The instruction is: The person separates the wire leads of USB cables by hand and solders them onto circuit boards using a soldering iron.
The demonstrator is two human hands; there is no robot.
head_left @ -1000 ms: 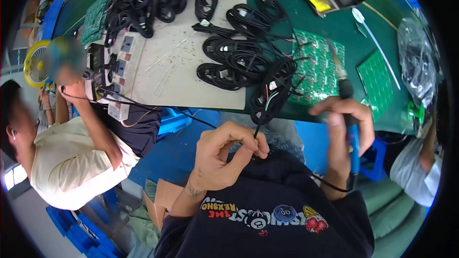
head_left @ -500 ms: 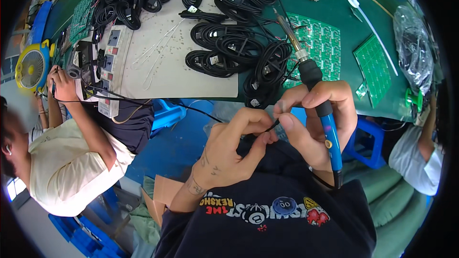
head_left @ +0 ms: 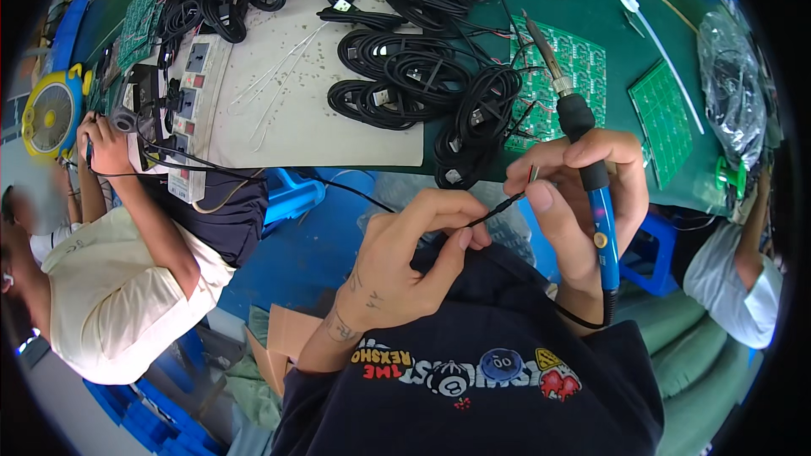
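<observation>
Between the fingertips of my left hand [head_left: 401, 262], which is closed, a thin black cable [head_left: 498, 209] is pinched. It slants up toward my right hand [head_left: 559, 224], where thin coloured wire ends stick out by the thumb. My right hand is also closed, wrapped around a blue soldering iron [head_left: 601, 224] with its metal tip pointing up and away from me. Thumb and forefinger of that hand meet the cable's far end; whether they grip it firmly cannot be made out. Behind the iron lies a green circuit board panel [head_left: 583, 67] on the table.
Coiled black cables [head_left: 405, 59] crowd the table's middle. A white power strip [head_left: 194, 110] stands at left, with a cord running toward me. Another board [head_left: 663, 122], a white cable tie [head_left: 663, 55] and a plastic bag [head_left: 731, 93] lie right. A co-worker [head_left: 127, 279] sits left.
My right hand, with the soldering iron, has moved slightly right, away from my left hand. More of the black cable and its coloured wire ends now show between the hands.
</observation>
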